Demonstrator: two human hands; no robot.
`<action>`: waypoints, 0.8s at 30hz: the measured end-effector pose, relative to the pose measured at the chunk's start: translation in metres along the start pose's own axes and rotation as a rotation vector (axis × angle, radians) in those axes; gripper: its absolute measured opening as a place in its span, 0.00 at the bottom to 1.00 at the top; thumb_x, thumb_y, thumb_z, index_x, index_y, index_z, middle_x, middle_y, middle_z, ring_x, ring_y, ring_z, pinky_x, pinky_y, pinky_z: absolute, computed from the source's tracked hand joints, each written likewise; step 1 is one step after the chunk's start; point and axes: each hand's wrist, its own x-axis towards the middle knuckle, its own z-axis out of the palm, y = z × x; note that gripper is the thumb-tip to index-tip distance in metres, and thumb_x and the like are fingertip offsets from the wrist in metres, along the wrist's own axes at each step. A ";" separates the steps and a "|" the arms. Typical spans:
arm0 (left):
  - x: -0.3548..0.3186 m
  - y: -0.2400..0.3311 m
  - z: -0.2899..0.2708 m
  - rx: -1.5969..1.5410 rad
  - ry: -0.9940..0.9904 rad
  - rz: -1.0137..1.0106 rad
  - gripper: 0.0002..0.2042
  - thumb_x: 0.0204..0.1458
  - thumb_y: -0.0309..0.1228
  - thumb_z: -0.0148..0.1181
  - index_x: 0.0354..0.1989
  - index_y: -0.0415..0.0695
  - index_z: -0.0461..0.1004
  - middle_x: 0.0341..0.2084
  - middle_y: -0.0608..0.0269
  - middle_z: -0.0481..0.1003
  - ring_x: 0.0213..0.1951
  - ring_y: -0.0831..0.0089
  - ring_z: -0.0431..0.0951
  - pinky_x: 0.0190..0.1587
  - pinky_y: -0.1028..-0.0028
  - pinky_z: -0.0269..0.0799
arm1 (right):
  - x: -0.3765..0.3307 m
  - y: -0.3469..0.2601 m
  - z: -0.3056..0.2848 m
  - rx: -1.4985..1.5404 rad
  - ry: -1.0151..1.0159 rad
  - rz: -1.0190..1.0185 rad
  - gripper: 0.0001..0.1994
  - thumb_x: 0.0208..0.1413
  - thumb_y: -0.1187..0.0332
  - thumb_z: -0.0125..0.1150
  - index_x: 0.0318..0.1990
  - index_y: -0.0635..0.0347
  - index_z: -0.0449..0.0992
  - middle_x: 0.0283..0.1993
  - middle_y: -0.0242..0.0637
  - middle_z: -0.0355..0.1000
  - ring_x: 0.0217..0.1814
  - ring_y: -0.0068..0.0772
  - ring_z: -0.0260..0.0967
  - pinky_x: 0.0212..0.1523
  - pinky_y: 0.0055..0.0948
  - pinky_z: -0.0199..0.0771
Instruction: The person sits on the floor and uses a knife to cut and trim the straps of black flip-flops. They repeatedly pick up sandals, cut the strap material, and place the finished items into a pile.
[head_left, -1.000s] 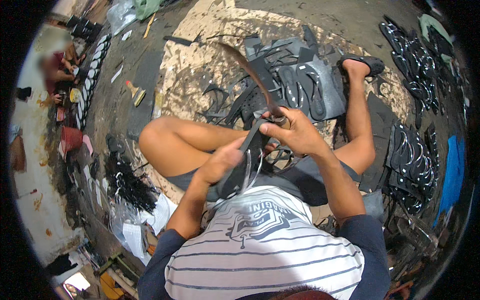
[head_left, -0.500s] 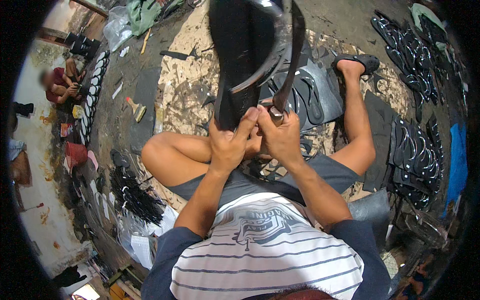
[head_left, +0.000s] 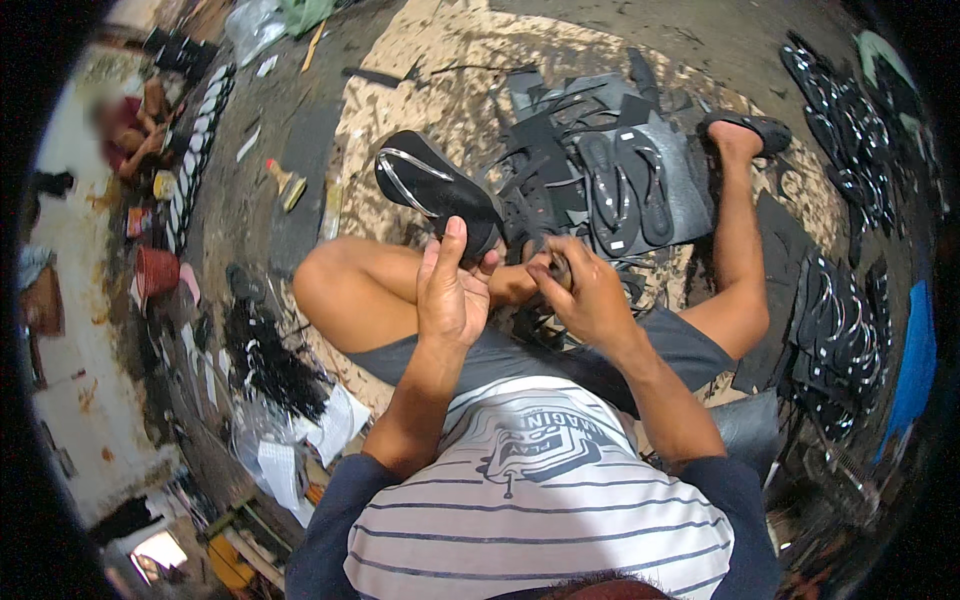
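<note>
The person wears a white shirt [head_left: 540, 540] of soft fabric with dark stripes and dark sleeves. Beyond it, the left hand [head_left: 455, 295] pinches the lower end of a black sandal [head_left: 455, 195] between thumb and fingers; the sandal is tilted above the lower legs, its rounded far end pointing up and left. The sole is smooth with a curved outline, and a slim, glossy silver strap [head_left: 400, 165] arches over it. The right hand [head_left: 595, 298], apart from the sandal, has its fingers curled around a dark tool handle [head_left: 560, 270]; the blade cannot be made out. Farther out, black sandals [head_left: 607, 195] lie on a flat grey sheet [head_left: 692, 185] beside angular dark offcuts [head_left: 545, 150], over a pale, mottled floor covering [head_left: 420, 105]. A brush [head_left: 288, 188] lies to the left. Relative to half a second ago, the sandal has been lowered away from the camera, and the hands, then touching at its base, are separated.
</note>
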 end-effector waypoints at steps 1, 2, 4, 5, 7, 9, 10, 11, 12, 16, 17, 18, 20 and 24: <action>-0.004 0.000 -0.003 -0.002 0.034 0.000 0.13 0.61 0.38 0.61 0.50 0.49 0.69 0.39 0.69 0.78 0.38 0.77 0.79 0.37 0.77 0.74 | -0.012 0.006 0.006 -0.091 -0.008 -0.031 0.15 0.57 0.69 0.65 0.49 0.64 0.72 0.40 0.49 0.77 0.39 0.45 0.79 0.38 0.34 0.76; -0.009 0.001 -0.003 -0.003 0.066 -0.001 0.13 0.61 0.38 0.61 0.50 0.49 0.69 0.39 0.69 0.78 0.38 0.77 0.79 0.37 0.77 0.74 | -0.023 0.018 0.015 -0.062 -0.046 0.040 0.16 0.54 0.72 0.64 0.49 0.63 0.71 0.45 0.51 0.75 0.44 0.56 0.76 0.42 0.39 0.76; -0.020 0.003 -0.007 0.020 0.100 -0.001 0.13 0.63 0.38 0.59 0.50 0.49 0.68 0.38 0.69 0.78 0.36 0.78 0.79 0.36 0.77 0.73 | -0.026 0.014 0.021 -0.085 -0.064 0.029 0.17 0.52 0.73 0.64 0.50 0.61 0.71 0.45 0.50 0.75 0.45 0.57 0.75 0.43 0.42 0.75; -0.025 0.001 -0.013 0.029 0.083 0.006 0.13 0.63 0.39 0.59 0.51 0.49 0.67 0.38 0.69 0.78 0.36 0.78 0.79 0.36 0.77 0.73 | -0.028 0.011 0.024 -0.097 -0.070 0.025 0.18 0.50 0.74 0.64 0.50 0.61 0.71 0.44 0.50 0.75 0.45 0.57 0.75 0.44 0.43 0.75; -0.034 -0.003 -0.027 0.052 0.043 0.013 0.14 0.63 0.39 0.59 0.51 0.49 0.67 0.38 0.69 0.77 0.37 0.78 0.79 0.36 0.77 0.73 | -0.022 0.007 0.029 -0.116 -0.121 0.018 0.18 0.49 0.74 0.64 0.50 0.59 0.71 0.45 0.51 0.74 0.45 0.59 0.73 0.44 0.45 0.74; -0.040 -0.012 -0.034 0.089 0.018 0.041 0.15 0.64 0.37 0.57 0.55 0.48 0.65 0.41 0.66 0.77 0.37 0.77 0.78 0.36 0.77 0.73 | -0.007 0.003 0.035 -0.149 -0.119 -0.029 0.18 0.50 0.73 0.64 0.50 0.60 0.71 0.44 0.52 0.74 0.45 0.61 0.72 0.43 0.45 0.73; -0.040 -0.016 -0.033 0.126 -0.009 0.050 0.16 0.64 0.36 0.57 0.56 0.48 0.64 0.41 0.66 0.77 0.37 0.76 0.79 0.36 0.77 0.73 | 0.005 0.010 0.043 -0.160 -0.080 -0.109 0.14 0.54 0.69 0.63 0.47 0.61 0.72 0.40 0.52 0.75 0.43 0.57 0.75 0.42 0.46 0.73; -0.041 -0.020 -0.033 0.164 -0.040 0.057 0.17 0.64 0.36 0.57 0.57 0.48 0.64 0.42 0.65 0.76 0.37 0.75 0.79 0.36 0.77 0.73 | 0.018 0.014 0.049 -0.085 -0.112 -0.066 0.13 0.56 0.67 0.63 0.46 0.61 0.72 0.37 0.50 0.75 0.39 0.53 0.75 0.39 0.44 0.74; -0.049 -0.026 -0.039 0.164 -0.013 0.029 0.18 0.64 0.35 0.57 0.59 0.47 0.63 0.44 0.64 0.76 0.36 0.74 0.79 0.33 0.78 0.73 | 0.035 0.013 0.053 -0.004 -0.135 -0.024 0.13 0.57 0.65 0.63 0.45 0.62 0.73 0.34 0.48 0.76 0.35 0.48 0.76 0.36 0.41 0.74; -0.015 -0.010 -0.047 0.357 -0.024 0.012 0.16 0.62 0.38 0.59 0.52 0.46 0.66 0.40 0.65 0.78 0.33 0.76 0.79 0.29 0.78 0.73 | 0.044 0.011 0.038 0.683 -0.314 0.493 0.19 0.62 0.51 0.62 0.38 0.62 0.76 0.26 0.33 0.75 0.21 0.19 0.69 0.22 0.22 0.68; -0.007 -0.016 -0.038 0.450 -0.080 0.008 0.15 0.62 0.39 0.59 0.50 0.47 0.66 0.39 0.65 0.78 0.32 0.76 0.79 0.29 0.79 0.73 | 0.036 0.019 0.033 0.690 -0.346 0.523 0.21 0.62 0.49 0.62 0.37 0.62 0.76 0.25 0.30 0.74 0.20 0.15 0.67 0.20 0.18 0.66; -0.002 -0.023 -0.022 0.550 -0.150 -0.045 0.16 0.63 0.43 0.58 0.50 0.47 0.67 0.38 0.65 0.78 0.31 0.79 0.77 0.31 0.80 0.72 | 0.029 0.020 0.019 0.767 -0.314 0.432 0.21 0.61 0.49 0.63 0.36 0.61 0.76 0.24 0.28 0.72 0.20 0.15 0.66 0.19 0.19 0.66; 0.024 -0.045 -0.019 0.744 -0.270 -0.165 0.18 0.64 0.45 0.56 0.54 0.46 0.68 0.41 0.64 0.77 0.31 0.80 0.74 0.32 0.80 0.72 | 0.024 0.046 -0.023 0.778 -0.061 0.465 0.20 0.59 0.49 0.65 0.36 0.60 0.76 0.23 0.27 0.71 0.19 0.16 0.66 0.19 0.20 0.67; 0.071 -0.124 0.038 0.560 -0.363 -0.364 0.30 0.62 0.55 0.52 0.65 0.46 0.64 0.58 0.60 0.67 0.48 0.74 0.69 0.53 0.66 0.66 | 0.019 0.094 -0.176 0.888 0.704 0.468 0.17 0.58 0.53 0.66 0.39 0.57 0.73 0.23 0.31 0.70 0.19 0.25 0.67 0.21 0.28 0.72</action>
